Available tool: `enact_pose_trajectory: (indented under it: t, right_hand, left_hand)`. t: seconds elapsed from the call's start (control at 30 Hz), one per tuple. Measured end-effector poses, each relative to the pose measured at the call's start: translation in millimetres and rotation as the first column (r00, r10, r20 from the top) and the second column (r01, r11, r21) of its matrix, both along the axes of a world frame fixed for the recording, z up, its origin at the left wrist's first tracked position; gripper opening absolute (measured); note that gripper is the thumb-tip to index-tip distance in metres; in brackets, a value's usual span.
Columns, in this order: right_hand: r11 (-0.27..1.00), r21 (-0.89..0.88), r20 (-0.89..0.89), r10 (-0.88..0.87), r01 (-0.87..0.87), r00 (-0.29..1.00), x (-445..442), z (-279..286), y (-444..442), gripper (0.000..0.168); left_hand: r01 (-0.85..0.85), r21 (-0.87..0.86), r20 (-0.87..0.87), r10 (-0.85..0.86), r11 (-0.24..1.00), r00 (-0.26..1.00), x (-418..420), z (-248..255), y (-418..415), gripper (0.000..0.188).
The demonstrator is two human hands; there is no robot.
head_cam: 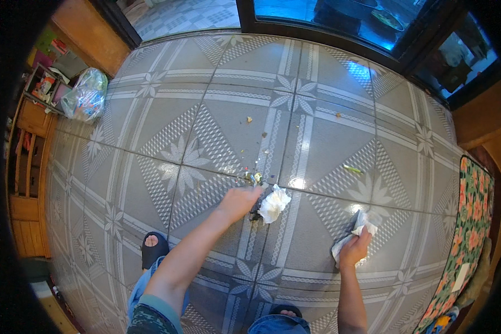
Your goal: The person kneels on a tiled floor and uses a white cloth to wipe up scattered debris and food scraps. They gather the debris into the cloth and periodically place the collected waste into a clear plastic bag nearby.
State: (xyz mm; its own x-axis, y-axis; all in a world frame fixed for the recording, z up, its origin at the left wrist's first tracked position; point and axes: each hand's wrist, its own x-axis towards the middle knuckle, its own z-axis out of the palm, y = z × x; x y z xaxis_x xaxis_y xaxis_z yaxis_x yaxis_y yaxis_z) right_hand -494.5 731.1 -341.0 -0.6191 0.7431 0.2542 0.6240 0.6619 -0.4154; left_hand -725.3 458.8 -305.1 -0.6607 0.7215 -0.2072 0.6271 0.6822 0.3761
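Note:
My left hand (242, 201) reaches down to a small heap of litter scraps (254, 178) on the patterned tile floor (229, 96). Its fingertips are blurred at the heap, so whether they pinch anything is unclear. Right beside those fingers lies a crumpled white tissue (274, 204), with dark debris (255, 216) along its left side. Further right, my right hand (355, 249) grips another crumpled white tissue (365, 223) low over the tiles; part of it hangs out below the fingers. Small crumbs (249, 120) are scattered beyond the heap.
A green scrap (352, 169) lies to the right. At the left, a clear plastic bag (87, 96) of litter leans by a wooden cabinet (30, 167). A floral-covered pad (463, 234) borders the right side; a dark-framed glass door (325, 21) stands ahead. My black slippers (155, 249) are below.

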Motion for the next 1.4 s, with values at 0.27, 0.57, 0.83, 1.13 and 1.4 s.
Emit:
enact_pose_trajectory:
  t: [0.27, 0.57, 0.83, 1.13, 1.4]
  right_hand:
    - [1.000, -0.022, 0.004, 0.017, -0.016, 1.000, -1, -2, -2, 0.041]
    - [0.999, -0.030, -0.020, -0.014, 0.014, 1.000, 2, 0, 0, 0.039]
    - [0.989, -0.134, 0.023, -0.064, 0.066, 0.998, -2, 5, -4, 0.035]
    - [0.938, -0.326, -0.238, -0.199, 0.115, 0.951, -7, -20, -5, 0.037]
    - [0.700, -0.589, -0.645, -0.107, -0.404, 0.757, -77, 44, -58, 0.031]
  left_hand:
    - [-0.578, 0.377, 0.425, 0.419, 0.724, 0.802, -45, -9, -61, 0.016]
    - [-0.922, 0.319, 0.945, -0.150, 0.219, 0.291, -96, 135, -63, 0.018]
    - [-0.537, 0.289, 0.437, 0.390, 0.793, 0.810, -145, 199, -99, 0.020]
    - [-0.691, 0.344, 0.768, 0.233, 0.636, 0.597, -123, 368, -79, 0.020]
    - [-0.724, 0.371, 0.777, 0.234, 0.582, 0.585, -120, 393, -123, 0.018]
